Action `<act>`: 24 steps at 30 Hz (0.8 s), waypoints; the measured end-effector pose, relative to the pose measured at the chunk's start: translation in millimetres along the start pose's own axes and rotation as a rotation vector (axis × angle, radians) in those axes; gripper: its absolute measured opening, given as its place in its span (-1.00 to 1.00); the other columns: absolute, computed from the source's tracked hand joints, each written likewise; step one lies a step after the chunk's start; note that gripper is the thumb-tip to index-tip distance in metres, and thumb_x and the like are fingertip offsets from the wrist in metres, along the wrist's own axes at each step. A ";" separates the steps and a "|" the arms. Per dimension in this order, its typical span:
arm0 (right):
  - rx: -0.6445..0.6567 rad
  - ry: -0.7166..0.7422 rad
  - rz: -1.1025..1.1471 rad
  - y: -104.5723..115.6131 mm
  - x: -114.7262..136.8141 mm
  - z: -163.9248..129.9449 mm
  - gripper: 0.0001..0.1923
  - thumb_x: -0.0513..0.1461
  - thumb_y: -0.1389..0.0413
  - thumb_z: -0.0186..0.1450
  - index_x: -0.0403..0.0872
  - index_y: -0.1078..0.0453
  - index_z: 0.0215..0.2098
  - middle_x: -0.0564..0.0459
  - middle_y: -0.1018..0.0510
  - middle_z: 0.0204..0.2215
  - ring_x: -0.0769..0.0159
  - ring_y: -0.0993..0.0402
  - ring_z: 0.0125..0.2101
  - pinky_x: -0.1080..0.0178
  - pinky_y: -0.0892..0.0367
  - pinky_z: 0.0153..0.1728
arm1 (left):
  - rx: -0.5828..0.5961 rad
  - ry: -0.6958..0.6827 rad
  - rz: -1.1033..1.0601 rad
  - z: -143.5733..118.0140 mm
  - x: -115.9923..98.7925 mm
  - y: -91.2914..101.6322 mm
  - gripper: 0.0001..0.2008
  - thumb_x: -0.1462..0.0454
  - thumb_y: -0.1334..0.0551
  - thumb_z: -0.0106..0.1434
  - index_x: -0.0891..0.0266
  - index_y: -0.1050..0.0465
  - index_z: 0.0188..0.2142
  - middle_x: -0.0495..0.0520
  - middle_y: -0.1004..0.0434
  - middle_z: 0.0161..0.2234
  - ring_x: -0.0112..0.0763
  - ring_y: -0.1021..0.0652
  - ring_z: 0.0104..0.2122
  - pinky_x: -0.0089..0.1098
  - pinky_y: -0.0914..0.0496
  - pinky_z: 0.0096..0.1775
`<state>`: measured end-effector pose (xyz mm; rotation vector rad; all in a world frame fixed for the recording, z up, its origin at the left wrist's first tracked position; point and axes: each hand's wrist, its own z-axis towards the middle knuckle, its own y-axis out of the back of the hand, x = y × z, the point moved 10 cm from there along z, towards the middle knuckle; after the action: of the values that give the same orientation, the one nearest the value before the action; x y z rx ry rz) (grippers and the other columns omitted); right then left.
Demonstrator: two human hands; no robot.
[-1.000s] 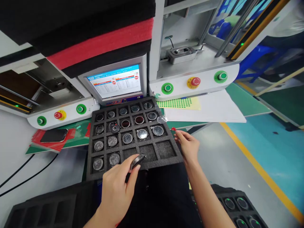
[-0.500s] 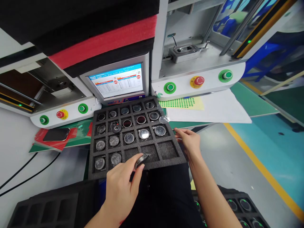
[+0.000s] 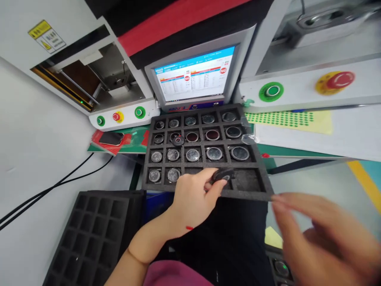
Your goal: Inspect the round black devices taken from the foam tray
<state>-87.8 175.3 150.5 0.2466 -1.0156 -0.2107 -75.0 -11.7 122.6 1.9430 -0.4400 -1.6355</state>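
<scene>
Foam tray [image 3: 264,190] — dark round watch case [image 3: 222,175]

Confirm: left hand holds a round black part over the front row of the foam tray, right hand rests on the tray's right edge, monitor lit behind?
Not quite. In the head view the right hand is off the foam tray, blurred in the air to its lower right and touching nothing. The rest stands: the left hand pinches the round black part over the tray's front row, and the monitor is lit behind.

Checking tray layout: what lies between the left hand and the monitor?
Head view: the foam tray, rows of round parts filling its cells, spans from left hand to monitor.
</scene>
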 end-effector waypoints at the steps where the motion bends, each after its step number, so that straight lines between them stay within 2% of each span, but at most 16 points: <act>1: 0.081 0.140 -0.020 -10.4 26.9 -8.2 -0.78 -0.40 -0.17 0.24 -0.02 -0.46 -0.19 0.03 -0.52 -0.32 0.26 -0.47 -0.35 0.20 -0.37 -0.35 | 0.016 0.015 -0.062 2.5 0.0 -3.4 -0.86 0.26 -0.19 0.30 0.25 -0.52 -0.27 -0.03 -0.57 -0.56 -0.33 -0.63 -0.50 -0.47 -0.45 -0.45; 3: 0.141 0.252 -0.036 -25.5 55.6 -22.0 -0.80 -0.43 -0.18 0.23 -0.08 -0.45 -0.20 0.00 -0.53 -0.32 0.30 -0.49 -0.35 0.26 -0.41 -0.39 | -0.040 0.004 -0.232 6.5 -4.1 -2.0 -0.87 0.26 -0.20 0.29 0.26 -0.50 -0.27 -0.03 -0.58 -0.51 -0.37 -0.64 -0.50 -0.49 -0.46 -0.44; 4: 0.153 0.269 -0.018 -32.3 62.6 -26.8 -0.81 -0.42 -0.19 0.23 -0.11 -0.44 -0.20 -0.02 -0.54 -0.33 0.31 -0.50 -0.35 0.28 -0.44 -0.41 | -0.118 -0.018 -0.329 7.6 -6.9 4.0 -0.87 0.26 -0.21 0.29 0.26 -0.49 -0.25 -0.02 -0.60 -0.47 -0.40 -0.64 -0.51 -0.51 -0.46 -0.44; 6: 0.140 0.242 0.006 -42.3 66.0 -32.3 -0.82 -0.39 -0.19 0.24 -0.14 -0.44 -0.18 -0.05 -0.55 -0.33 0.30 -0.52 -0.34 0.31 -0.47 -0.45 | -0.342 -0.072 -0.486 5.2 -10.5 22.8 -0.87 0.26 -0.21 0.29 0.26 -0.47 -0.22 -0.02 -0.62 -0.42 -0.45 -0.63 -0.54 -0.53 -0.47 -0.45; 8: 0.135 0.220 0.030 -51.0 67.3 -36.7 -0.82 -0.38 -0.20 0.23 -0.13 -0.46 -0.17 -0.06 -0.56 -0.32 0.28 -0.55 -0.33 0.30 -0.51 -0.44 | -0.568 -0.131 -0.554 -3.0 -13.6 41.3 -0.89 0.26 -0.21 0.30 0.26 -0.44 -0.22 -0.04 -0.60 -0.46 -0.48 -0.62 -0.56 -0.54 -0.48 -0.43; 10: 0.131 0.199 0.060 -56.9 68.5 -40.3 -0.81 -0.39 -0.20 0.22 -0.14 -0.46 -0.18 -0.07 -0.57 -0.31 0.26 -0.56 -0.31 0.28 -0.54 -0.38 | -0.716 -0.186 -0.551 -11.2 -18.2 52.3 -0.89 0.25 -0.20 0.32 0.26 -0.44 -0.23 -0.08 -0.57 -0.54 -0.48 -0.62 -0.57 -0.53 -0.49 -0.40; 12: 0.106 0.160 0.098 -58.3 68.1 -42.4 -0.80 -0.41 -0.21 0.22 -0.15 -0.45 -0.18 -0.07 -0.57 -0.30 0.27 -0.56 -0.30 0.26 -0.56 -0.32 | -0.785 -0.244 -0.530 -16.6 -23.5 56.6 -0.87 0.23 -0.20 0.34 0.26 -0.44 -0.21 -0.08 -0.58 -0.52 -0.50 -0.61 -0.59 -0.52 -0.50 -0.40; 16: 0.021 0.108 0.111 -52.7 66.4 -43.7 -0.78 -0.43 -0.24 0.19 -0.14 -0.45 -0.19 -0.03 -0.58 -0.30 0.30 -0.55 -0.33 0.23 -0.57 -0.26 | -0.873 -0.385 -0.438 -26.7 -32.7 60.0 -0.84 0.26 -0.20 0.35 0.25 -0.45 -0.11 -0.01 -0.64 -0.34 -0.54 -0.62 -0.56 -0.53 -0.51 -0.40; 20: 0.005 0.138 0.071 -52.2 70.3 -42.3 -0.79 -0.46 -0.23 0.19 -0.16 -0.47 -0.21 0.00 -0.61 -0.32 0.33 -0.57 -0.33 0.24 -0.54 -0.18 | -0.990 -0.582 -0.257 -42.8 -45.1 66.3 -0.77 0.37 -0.19 0.34 0.23 -0.44 -0.01 0.02 -0.65 -0.20 -0.55 -0.62 -0.52 -0.55 -0.51 -0.41; 24: -0.020 0.169 0.039 -52.9 75.1 -40.3 -0.82 -0.48 -0.22 0.19 -0.18 -0.47 -0.26 0.00 -0.62 -0.32 0.33 -0.58 -0.28 0.25 -0.51 -0.11 | -1.038 -0.692 -0.081 -50.9 -53.8 68.8 -0.70 0.39 -0.18 0.33 0.23 -0.38 0.06 0.09 -0.62 -0.10 -0.50 -0.63 -0.49 -0.51 -0.53 -0.45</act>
<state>-17.9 107.7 175.2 0.2223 -0.8493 -0.1613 -29.4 -24.8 211.9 0.6299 0.2428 -1.9792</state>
